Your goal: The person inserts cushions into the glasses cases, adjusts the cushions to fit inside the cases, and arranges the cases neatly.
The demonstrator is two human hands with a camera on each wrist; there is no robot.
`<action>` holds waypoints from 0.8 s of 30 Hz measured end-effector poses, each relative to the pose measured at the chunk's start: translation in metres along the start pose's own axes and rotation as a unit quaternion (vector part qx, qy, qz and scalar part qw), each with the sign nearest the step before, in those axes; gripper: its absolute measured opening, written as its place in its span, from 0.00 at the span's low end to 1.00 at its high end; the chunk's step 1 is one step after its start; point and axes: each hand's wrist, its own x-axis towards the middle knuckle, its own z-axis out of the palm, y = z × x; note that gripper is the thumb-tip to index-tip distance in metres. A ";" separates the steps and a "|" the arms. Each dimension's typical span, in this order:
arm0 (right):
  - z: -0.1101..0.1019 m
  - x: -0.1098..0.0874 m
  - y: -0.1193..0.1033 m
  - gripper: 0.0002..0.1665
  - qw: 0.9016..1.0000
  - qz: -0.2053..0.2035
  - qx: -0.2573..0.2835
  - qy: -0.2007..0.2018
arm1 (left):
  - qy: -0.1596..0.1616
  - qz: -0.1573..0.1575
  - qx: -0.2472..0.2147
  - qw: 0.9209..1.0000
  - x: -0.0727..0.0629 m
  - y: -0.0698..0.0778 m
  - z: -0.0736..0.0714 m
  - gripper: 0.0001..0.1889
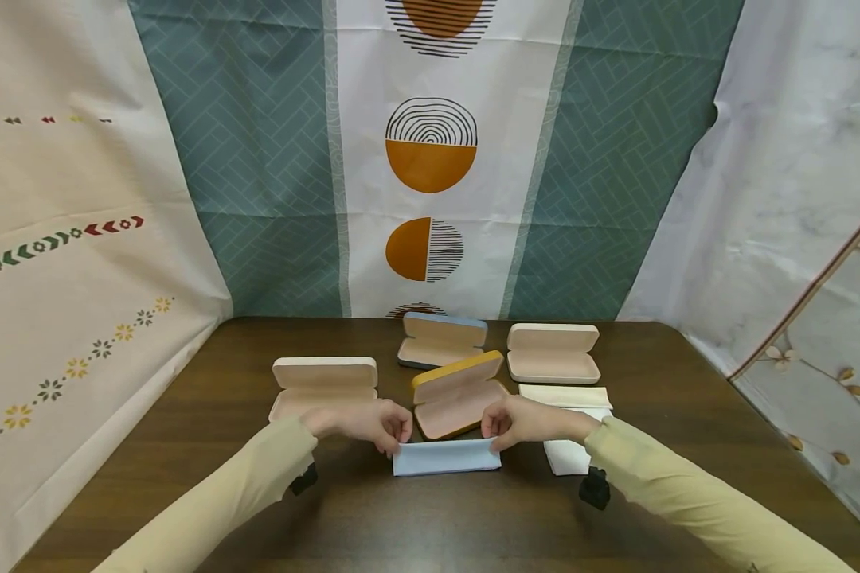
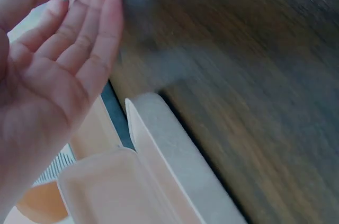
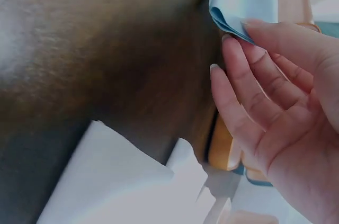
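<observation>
A folded light blue cloth [image 1: 447, 458] is held up by its two top corners near the middle of the table. My left hand [image 1: 373, 423] pinches its left corner between thumb and fingertips; the left wrist view shows that edge from the side. At the other end, my right hand [image 1: 523, 419] pinches the right corner, and in the right wrist view the folded layers of the blue cloth [image 3: 246, 4] show at the thumb. Just behind the cloth sits an opened yellow glasses case [image 1: 459, 398] with a pink lining, standing at an angle.
Behind my left hand is an opened white glasses case [image 1: 325, 374]. Farther back stand an opened blue case [image 1: 440, 338] and another white case [image 1: 553, 354]. White cloths [image 1: 568, 458] and a cream cloth [image 1: 566, 396] lie by my right forearm. Fabric hangs around the table [image 1: 430, 525].
</observation>
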 end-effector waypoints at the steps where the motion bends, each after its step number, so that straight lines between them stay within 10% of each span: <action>1: -0.002 0.000 0.000 0.07 1.000 -0.005 0.005 0.007 | 0.010 0.004 -0.011 1.000 -0.001 -0.001 -0.002 0.05; 14: -0.016 -0.003 0.007 0.09 0.971 0.044 0.214 0.100 | 0.143 0.062 -0.190 0.969 -0.004 -0.018 -0.008 0.07; 24: -0.014 0.005 0.008 0.12 0.957 0.057 0.245 0.141 | 0.225 0.020 -0.242 0.943 -0.009 -0.023 -0.012 0.09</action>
